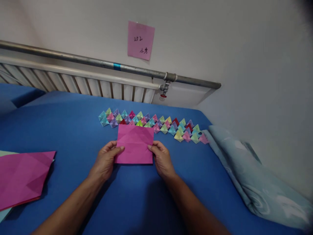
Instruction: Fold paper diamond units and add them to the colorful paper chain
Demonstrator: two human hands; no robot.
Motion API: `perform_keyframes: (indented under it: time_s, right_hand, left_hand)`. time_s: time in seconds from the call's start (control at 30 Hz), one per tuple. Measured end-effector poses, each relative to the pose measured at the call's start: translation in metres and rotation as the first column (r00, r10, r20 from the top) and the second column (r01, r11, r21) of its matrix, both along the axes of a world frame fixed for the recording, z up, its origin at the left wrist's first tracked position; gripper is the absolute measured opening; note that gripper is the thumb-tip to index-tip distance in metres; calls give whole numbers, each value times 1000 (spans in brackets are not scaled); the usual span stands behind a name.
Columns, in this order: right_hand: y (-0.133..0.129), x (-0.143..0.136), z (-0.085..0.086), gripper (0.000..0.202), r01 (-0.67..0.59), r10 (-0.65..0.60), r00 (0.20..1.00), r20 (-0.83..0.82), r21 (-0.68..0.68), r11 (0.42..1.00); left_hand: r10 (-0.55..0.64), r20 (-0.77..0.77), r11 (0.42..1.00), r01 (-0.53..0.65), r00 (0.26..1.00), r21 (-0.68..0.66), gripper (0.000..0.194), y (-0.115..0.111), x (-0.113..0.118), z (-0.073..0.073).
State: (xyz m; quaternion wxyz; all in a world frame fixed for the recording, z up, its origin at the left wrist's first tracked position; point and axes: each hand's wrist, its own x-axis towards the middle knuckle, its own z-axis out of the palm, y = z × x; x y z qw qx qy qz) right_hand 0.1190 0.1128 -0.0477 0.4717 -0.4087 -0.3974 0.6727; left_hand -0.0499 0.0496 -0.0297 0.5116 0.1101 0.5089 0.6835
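A creased sheet of magenta paper [135, 147] is held up above the blue surface [73, 137]. My left hand [106, 158] pinches its left edge, thumb on the near face and fingers behind. At the right edge my right hand [162, 158] grips it the same way. Just beyond the sheet, small folded paper pieces [164, 128] in many colours stand in rows, and the sheet's top edge hides a few of them. To the left lies a stack of larger coloured papers [24, 176], magenta on top, with fold lines showing.
A folded grey-green cloth [259, 182] lies along the right edge by the wall. Behind the surface are a white radiator [105, 88], a metal pipe [80, 58] and a valve with a red handle [163, 95]. A pink note [141, 40] with handwriting is stuck to the wall.
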Motion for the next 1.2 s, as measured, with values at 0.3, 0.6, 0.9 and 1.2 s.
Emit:
perform_keyframes:
  time_s: [0.3,0.6,0.9,1.2]
  right_hand:
    - [2,1,-3,19,-4,3,1000,27,23,1000]
    - [-5,-2,-2,15,0,-46,979,199,226,974]
    - [-13,-4,-3,15,-108,-83,916,392,441,891]
    - [-18,-7,-1,14,-145,-108,899,425,520,842]
  left_hand:
    - [-7,-29,1000,7,1000,2,37,0,1,0]
    - [-31,-336,994,64,942,86,27,-3,1,-8]
    - [-42,-862,982,178,505,57,14,-13,6,-16]
    - [76,-965,936,314,252,156,12,-16,12,-19]
